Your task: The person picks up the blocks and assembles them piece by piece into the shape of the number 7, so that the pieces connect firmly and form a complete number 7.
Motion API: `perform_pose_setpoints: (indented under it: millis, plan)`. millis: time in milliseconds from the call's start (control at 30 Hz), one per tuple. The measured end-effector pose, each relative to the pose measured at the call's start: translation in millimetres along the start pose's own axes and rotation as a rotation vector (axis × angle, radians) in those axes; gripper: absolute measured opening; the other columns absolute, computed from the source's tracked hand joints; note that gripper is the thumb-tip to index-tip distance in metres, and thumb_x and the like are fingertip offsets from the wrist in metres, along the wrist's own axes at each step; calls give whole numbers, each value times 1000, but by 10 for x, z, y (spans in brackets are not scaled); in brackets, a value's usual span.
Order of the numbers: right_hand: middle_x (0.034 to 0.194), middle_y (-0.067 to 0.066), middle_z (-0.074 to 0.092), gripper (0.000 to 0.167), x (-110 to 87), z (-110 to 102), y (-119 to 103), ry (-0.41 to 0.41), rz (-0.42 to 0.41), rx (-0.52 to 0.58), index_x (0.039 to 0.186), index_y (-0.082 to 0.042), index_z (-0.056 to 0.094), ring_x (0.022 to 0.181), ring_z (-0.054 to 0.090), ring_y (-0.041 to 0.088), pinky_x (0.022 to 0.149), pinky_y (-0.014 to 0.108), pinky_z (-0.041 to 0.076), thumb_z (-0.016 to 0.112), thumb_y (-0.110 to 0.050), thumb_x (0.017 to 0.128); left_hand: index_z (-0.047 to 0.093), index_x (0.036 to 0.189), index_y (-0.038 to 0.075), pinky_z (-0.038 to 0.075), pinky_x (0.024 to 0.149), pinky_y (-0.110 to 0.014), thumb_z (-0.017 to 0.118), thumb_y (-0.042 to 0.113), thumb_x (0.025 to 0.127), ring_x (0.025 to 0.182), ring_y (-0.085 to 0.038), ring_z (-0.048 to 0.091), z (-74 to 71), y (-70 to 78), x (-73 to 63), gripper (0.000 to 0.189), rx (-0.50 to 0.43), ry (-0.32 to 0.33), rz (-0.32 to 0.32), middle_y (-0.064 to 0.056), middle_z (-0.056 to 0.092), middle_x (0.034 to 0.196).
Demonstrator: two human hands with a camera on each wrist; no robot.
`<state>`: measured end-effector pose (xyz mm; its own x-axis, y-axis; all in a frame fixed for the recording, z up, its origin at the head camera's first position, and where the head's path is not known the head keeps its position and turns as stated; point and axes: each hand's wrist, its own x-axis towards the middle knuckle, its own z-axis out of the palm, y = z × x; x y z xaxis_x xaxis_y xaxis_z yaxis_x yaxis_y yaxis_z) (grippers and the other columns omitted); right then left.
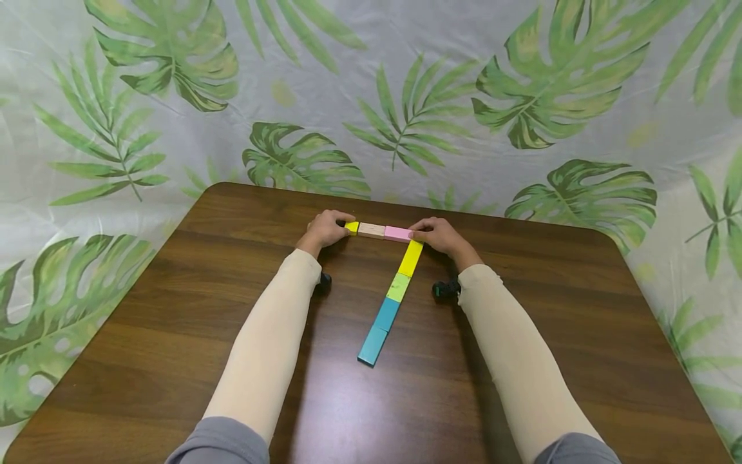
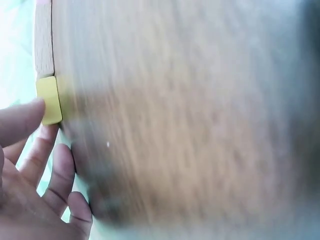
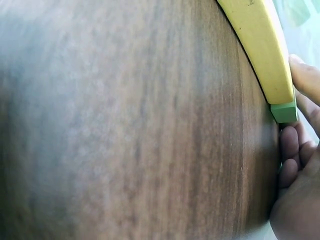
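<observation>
At the far side of the table, my left hand [image 1: 328, 229] pinches a small yellow block [image 2: 49, 100] by its end, thumb on the near face. A plain wood block [image 1: 371, 230] and a pink block [image 1: 397, 233] continue that row to the right. My right hand [image 1: 438, 234] is at the row's right end, thumb and forefinger around a green block [image 3: 284, 112] mostly hidden by the fingers. From this corner a slanted line runs toward the near side: a long yellow block [image 1: 410, 258], a light green block [image 1: 398, 287] and two blue-green blocks, one farther [image 1: 386, 314] and one nearer [image 1: 372, 346].
The brown wooden table [image 1: 174, 309] reaches to a leaf-patterned cloth [image 1: 417, 84] behind it. Dark wrist cameras, left [image 1: 324, 283] and right [image 1: 445, 290], hang under the wrists near the slanted line.
</observation>
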<state>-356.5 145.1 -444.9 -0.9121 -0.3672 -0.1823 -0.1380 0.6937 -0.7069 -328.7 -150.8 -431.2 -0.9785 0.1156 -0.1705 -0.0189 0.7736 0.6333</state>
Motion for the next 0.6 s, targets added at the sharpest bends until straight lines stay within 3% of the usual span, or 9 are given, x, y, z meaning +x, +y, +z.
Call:
perform_pose_setpoints:
  millis: [167,600]
  plan:
    - [144,18,47,35,32,16,22,-1,15,5,129,-8,65,126,46,35,105,48,43,58,-28,101,60,139,26,32,111,-57,60,19,95,143,-37,39,11,24,-3,44,16,15,-11,-8,43,157]
    - [145,18,47,36,25,5,12,-9,13,-2,129,-8,64,128,45,36,107,50,42,58,-29,101,59,139,26,32,112,-57,59,19,96,144,-36,38,22,42,-8,44,35,13,-3,-10,42,156]
